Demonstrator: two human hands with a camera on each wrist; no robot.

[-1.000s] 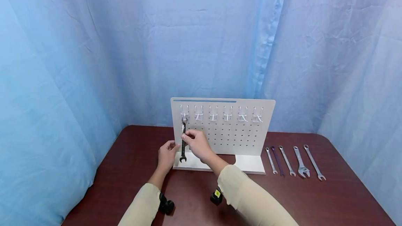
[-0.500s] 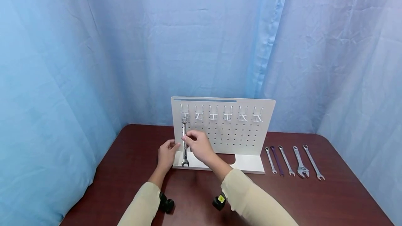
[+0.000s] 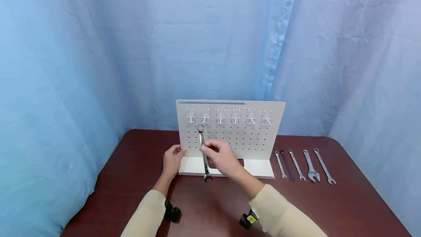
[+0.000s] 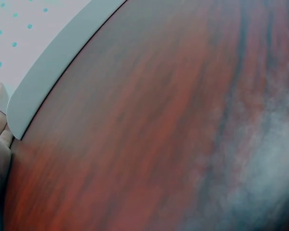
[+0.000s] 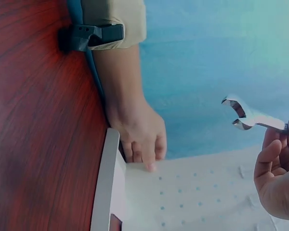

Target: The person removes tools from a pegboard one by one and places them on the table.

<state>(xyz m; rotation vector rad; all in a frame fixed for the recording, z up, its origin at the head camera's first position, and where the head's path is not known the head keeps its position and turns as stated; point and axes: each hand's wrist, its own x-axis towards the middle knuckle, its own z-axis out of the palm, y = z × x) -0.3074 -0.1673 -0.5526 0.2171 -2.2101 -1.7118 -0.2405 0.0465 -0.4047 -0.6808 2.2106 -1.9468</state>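
Note:
My right hand [image 3: 223,157] pinches a chrome combination wrench [image 3: 205,164] between thumb and fingers, ring end up and open end down. The wrench is in front of the left part of a white pegboard [image 3: 230,151], apart from its hooks. In the right wrist view the wrench's open jaw points away from the curled fingers. My left hand [image 3: 172,161] grips the pegboard's left edge, thumb on the front face and the other fingers round the edge. Only part of that hand shows in the left wrist view.
Several white hooks [image 3: 235,117] line the upper pegboard, with nothing hanging on them. To the right on the dark red table [image 3: 204,207] lie several wrenches, among them a purple wrench [image 3: 287,165] and an adjustable wrench [image 3: 312,171]. Blue curtains [image 3: 210,46] surround the table.
The wrench has come away from the leftmost hook, moving right and toward me in my right hand, and now tilts slightly. My left hand stays at the pegboard's edge.

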